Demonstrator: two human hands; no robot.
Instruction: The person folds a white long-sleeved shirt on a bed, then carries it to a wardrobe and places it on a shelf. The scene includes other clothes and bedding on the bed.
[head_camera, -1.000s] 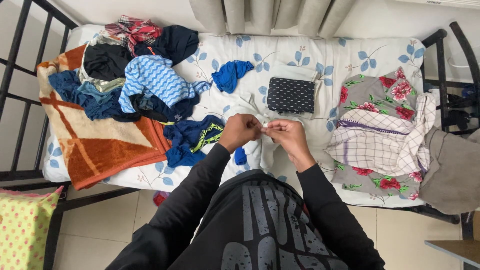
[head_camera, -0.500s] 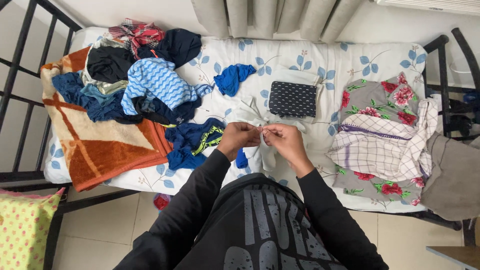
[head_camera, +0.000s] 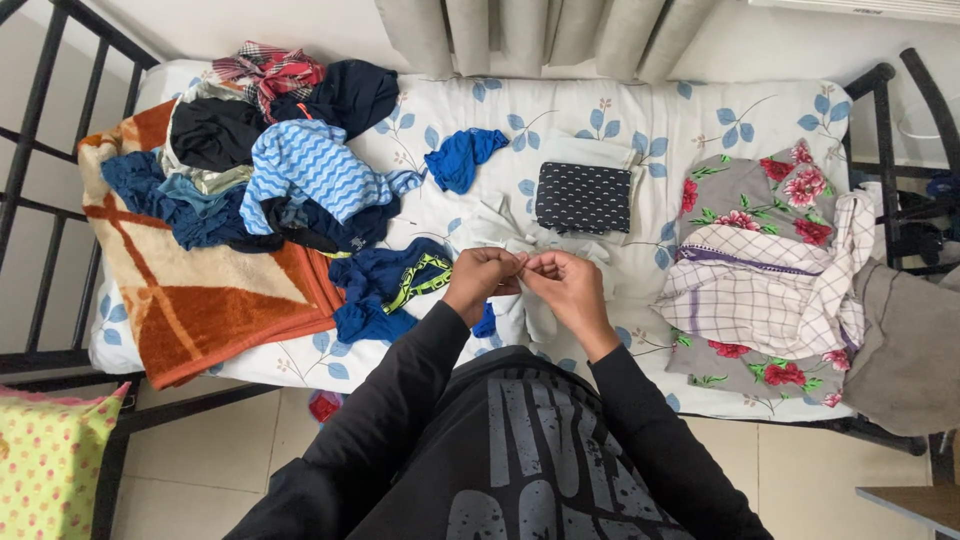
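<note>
A narrow bed (head_camera: 640, 110) with a black metal frame fills the view, its white sheet printed with blue leaves and grey curtains hanging at the far side. Clothes lie all over it: at the far left a heap topped by a blue-and-white wavy-striped garment (head_camera: 310, 160) on an orange patterned blanket (head_camera: 200, 300), a bright blue cloth (head_camera: 460, 155) farther in, a folded dark dotted cloth (head_camera: 583, 197) near the middle, and at the right a checked cloth (head_camera: 770, 290) over a grey floral fabric (head_camera: 745, 195). A navy garment with yellow-green trim (head_camera: 385, 285) lies just left of the hands.

The left hand (head_camera: 482, 280) and right hand (head_camera: 567, 288) meet at the near edge of the bed, fingertips almost touching, each pinching a small part of the pale white garment (head_camera: 510, 235) that lies crumpled on the sheet just beyond and beneath them. Exactly what part is pinched, a hem, a seam or a tie, is too small to tell.

Judging from this, the work is fine fingertip handling of the white garment. It would go best with both pinches kept close together and the cloth held lightly taut between them, so the small part stays in sight. Lifting it a little off the sheet would keep the rest of the fabric from bunching under the wrists, and keeping clear of the navy garment avoids snagging it.
</note>
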